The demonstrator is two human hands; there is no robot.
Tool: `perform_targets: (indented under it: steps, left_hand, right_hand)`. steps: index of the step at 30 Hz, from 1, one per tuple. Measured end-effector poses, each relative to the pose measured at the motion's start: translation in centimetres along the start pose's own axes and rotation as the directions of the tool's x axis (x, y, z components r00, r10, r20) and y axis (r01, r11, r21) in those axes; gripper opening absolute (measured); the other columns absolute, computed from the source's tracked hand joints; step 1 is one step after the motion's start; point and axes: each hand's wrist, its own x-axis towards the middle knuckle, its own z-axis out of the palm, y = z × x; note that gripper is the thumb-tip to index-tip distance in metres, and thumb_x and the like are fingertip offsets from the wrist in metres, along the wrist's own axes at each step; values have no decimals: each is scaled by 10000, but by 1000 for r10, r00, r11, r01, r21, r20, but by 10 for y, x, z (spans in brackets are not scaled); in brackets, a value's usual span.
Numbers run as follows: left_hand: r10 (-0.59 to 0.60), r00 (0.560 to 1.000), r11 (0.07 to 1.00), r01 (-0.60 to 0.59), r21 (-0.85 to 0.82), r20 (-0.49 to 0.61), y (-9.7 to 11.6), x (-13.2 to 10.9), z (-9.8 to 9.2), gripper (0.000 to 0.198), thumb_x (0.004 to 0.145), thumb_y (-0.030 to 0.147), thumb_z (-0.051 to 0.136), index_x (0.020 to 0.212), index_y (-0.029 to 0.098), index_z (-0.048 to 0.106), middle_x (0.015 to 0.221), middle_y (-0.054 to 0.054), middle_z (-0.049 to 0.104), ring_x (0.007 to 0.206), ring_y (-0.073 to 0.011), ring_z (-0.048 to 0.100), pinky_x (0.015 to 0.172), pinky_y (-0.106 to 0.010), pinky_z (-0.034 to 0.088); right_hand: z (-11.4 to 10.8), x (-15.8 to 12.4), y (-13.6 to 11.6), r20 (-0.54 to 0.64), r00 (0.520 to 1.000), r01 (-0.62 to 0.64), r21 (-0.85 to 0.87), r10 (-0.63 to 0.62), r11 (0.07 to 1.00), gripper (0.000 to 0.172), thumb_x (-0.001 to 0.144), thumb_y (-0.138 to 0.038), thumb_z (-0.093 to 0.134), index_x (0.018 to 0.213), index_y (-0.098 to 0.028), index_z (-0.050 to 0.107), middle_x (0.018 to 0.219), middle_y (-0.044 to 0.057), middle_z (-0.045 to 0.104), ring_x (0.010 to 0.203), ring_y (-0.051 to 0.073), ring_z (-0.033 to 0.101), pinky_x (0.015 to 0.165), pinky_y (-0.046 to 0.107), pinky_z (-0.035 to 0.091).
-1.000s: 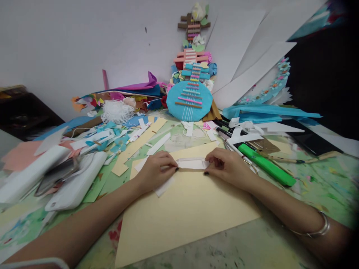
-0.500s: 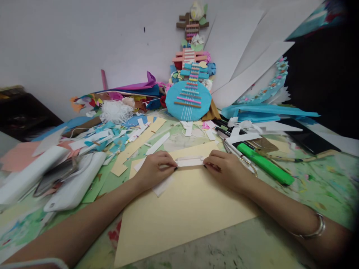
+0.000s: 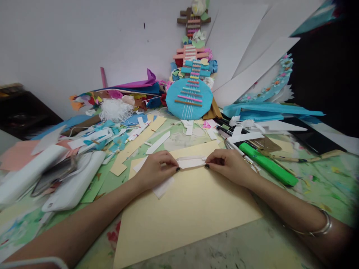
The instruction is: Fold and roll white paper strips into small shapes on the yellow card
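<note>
Your hands are apart, with the strip [image 3: 192, 163] spanning the gap between them. Your left hand [image 3: 157, 170] pinches its left end between thumb and fingers; your right hand [image 3: 230, 166] is closed likewise at the right end. Finding: the strip's long axis runs crosswise, from one set of fingertips to the other, roughly square to your line of sight. Neither hand is nearer; each sits at its own end. The far edge appears folded up; the exact fold is too small to confirm. The strip is at the far part of the cream sheet [image 3: 182, 220], which lies skewed on the desk [image 3: 224, 251]. A white scrap [image 3: 163, 188] lies on the sheet, partly under your left hand.
</note>
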Motion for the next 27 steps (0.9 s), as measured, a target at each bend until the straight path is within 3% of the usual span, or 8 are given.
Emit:
perform_targets:
  steps: [12, 27]
  left_hand:
    - [-143, 990, 984, 143, -104, 15, 1, 3, 4, 75, 700, 196, 583, 711, 166, 650, 792, -35, 607, 759, -136, 571, 699, -241, 476]
    - [-98, 995, 993, 100, 59, -26, -1, 3, 9, 78, 719, 212, 540, 684, 164, 590, 860, -30, 531, 717, -124, 511, 654, -259, 445]
  right_hand:
    - [1, 2, -3, -8, 999, -36, -47, 35, 998, 105, 717, -166, 551, 736, -171, 654, 643, -1, 603, 582, 106, 503, 541, 225, 335]
    - [6, 6, -9, -29, 992, -126, -90, 124, 988, 101, 683, -187, 547, 675, -168, 646, 612, 12, 613, 555, 114, 510, 502, 226, 314]
